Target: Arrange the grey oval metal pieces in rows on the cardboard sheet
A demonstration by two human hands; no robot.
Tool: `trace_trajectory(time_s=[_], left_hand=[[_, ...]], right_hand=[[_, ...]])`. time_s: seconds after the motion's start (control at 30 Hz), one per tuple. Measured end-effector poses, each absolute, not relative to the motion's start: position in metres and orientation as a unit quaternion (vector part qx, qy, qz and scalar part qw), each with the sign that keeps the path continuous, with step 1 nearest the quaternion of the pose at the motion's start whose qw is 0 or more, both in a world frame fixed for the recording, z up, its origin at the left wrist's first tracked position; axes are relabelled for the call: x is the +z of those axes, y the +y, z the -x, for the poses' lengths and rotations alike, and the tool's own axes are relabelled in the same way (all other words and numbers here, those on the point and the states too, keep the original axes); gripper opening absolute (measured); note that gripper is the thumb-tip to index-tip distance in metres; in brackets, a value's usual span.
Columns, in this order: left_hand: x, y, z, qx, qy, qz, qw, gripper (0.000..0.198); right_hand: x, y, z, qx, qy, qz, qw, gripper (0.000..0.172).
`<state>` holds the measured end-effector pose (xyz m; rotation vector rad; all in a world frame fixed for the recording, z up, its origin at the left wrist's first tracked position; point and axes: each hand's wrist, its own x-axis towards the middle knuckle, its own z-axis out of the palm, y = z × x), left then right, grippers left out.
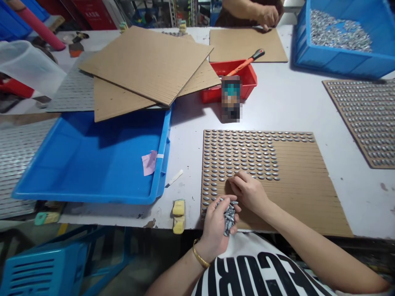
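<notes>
Cupped in my left hand (214,224) is a heap of small grey oval metal pieces (229,216), held above the front left edge of a brown cardboard sheet (305,185). My right hand (248,191) is lowered to the sheet with its fingertips pinched together, at the end of a row of the same pieces. Whatever sits between those fingertips is hidden. Rows of grey ovals (240,152) cover the sheet's left and far parts, while bare slotted cardboard shows at its right and front.
Left of the sheet stands a blue tray (123,164) with stacked cardboard (148,61) over its far end. A red bin (251,80) holds an orange-handled tool. Another person's hand (268,17) touches a far sheet. A blue crate (339,61) and filled board (367,119) lie right.
</notes>
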<state>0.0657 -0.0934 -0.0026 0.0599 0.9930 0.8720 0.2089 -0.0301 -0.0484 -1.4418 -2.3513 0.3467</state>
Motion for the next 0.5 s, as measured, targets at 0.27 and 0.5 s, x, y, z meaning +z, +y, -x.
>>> trace_trajectory(time_s=[0.27, 0.5], left_hand=[[0.001, -0.094, -0.067, 0.422, 0.475, -0.045, 0.771, 0.020], [0.000, -0.092, -0.074, 0.423, 0.465, -0.069, 0.775, 0.015]], right_hand=[[-0.025, -0.040, -0.217, 0.229, -0.787, 0.497, 0.286, 0.019], [-0.003, -0.063, -0.237, 0.354, -0.809, 0.363, 0.297, 0.026]])
